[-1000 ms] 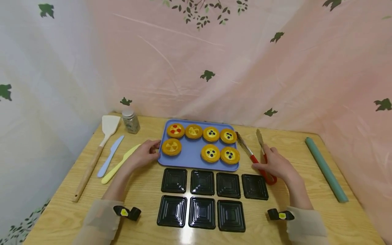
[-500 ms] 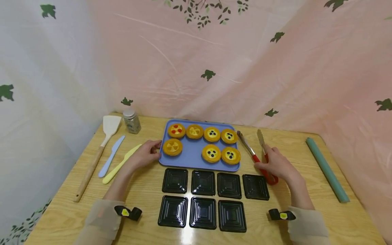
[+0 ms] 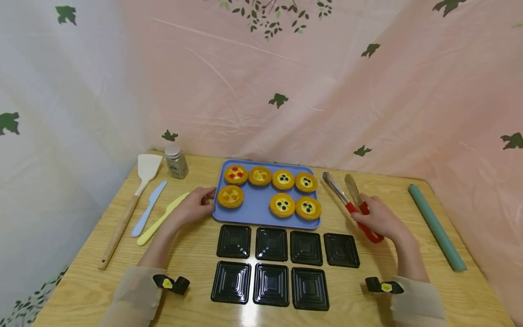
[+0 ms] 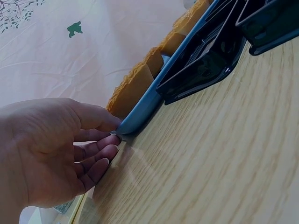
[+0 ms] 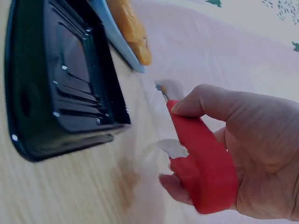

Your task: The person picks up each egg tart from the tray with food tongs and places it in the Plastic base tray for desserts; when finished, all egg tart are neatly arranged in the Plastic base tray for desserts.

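Observation:
A blue tray (image 3: 255, 206) carries several tarts, some topped with dark berries (image 3: 282, 205), some with orange wedges (image 3: 230, 196) and one with red fruit (image 3: 235, 174). At its left edge my left hand (image 3: 196, 206) pinches the rim, thumb above and fingertips below in the left wrist view. To the right of the tray my right hand (image 3: 377, 218) grips red-handled metal tongs (image 3: 350, 208), thumb on one arm and fingers round the other. The tongs' arms are spread apart and point away from me, as the red handle (image 5: 205, 163) in the right wrist view also shows.
Several black square plastic trays (image 3: 270, 284) stand in two rows before the blue tray. A spatula (image 3: 130, 204), a blue knife (image 3: 149, 209), a yellow knife (image 3: 161, 220) and a glass jar (image 3: 175, 163) lie or stand at left. A green rolling pin (image 3: 436, 227) lies at right.
My right hand has moved the tongs to the right, away from the tray. The left hand keeps its place at the tray's edge.

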{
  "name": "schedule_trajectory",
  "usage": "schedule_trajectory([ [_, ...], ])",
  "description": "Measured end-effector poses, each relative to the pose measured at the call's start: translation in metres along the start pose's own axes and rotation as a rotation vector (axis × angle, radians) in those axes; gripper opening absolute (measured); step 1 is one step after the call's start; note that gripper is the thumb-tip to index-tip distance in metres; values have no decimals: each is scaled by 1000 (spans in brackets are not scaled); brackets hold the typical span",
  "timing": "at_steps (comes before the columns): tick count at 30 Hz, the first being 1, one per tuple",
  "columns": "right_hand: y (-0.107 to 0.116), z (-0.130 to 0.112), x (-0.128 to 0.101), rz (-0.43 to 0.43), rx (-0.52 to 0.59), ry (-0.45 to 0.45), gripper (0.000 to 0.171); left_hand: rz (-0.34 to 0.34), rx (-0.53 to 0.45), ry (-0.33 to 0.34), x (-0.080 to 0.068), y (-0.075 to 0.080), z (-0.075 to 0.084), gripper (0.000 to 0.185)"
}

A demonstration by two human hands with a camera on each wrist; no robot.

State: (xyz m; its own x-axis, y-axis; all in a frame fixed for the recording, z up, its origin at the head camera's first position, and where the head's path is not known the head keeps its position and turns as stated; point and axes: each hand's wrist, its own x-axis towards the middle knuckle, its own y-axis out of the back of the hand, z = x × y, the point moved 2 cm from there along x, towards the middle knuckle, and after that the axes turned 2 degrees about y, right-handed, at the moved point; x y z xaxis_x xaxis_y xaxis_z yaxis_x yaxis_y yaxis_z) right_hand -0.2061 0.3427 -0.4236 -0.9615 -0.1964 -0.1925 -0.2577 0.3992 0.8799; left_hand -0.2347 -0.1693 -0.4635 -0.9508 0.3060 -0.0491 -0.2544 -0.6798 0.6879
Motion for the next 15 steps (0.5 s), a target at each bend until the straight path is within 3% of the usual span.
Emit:
schedule_trajectory([
  [4, 7, 3, -1, 21, 33, 47, 69, 5, 5, -2, 0, 2, 0, 62],
  [8, 15, 3, -3, 42, 98, 87, 63, 13, 6, -3, -1, 4, 1, 62],
  [15, 26, 4, -16, 55, 159, 61, 78, 15, -9, -33, -2, 2, 1, 61],
])
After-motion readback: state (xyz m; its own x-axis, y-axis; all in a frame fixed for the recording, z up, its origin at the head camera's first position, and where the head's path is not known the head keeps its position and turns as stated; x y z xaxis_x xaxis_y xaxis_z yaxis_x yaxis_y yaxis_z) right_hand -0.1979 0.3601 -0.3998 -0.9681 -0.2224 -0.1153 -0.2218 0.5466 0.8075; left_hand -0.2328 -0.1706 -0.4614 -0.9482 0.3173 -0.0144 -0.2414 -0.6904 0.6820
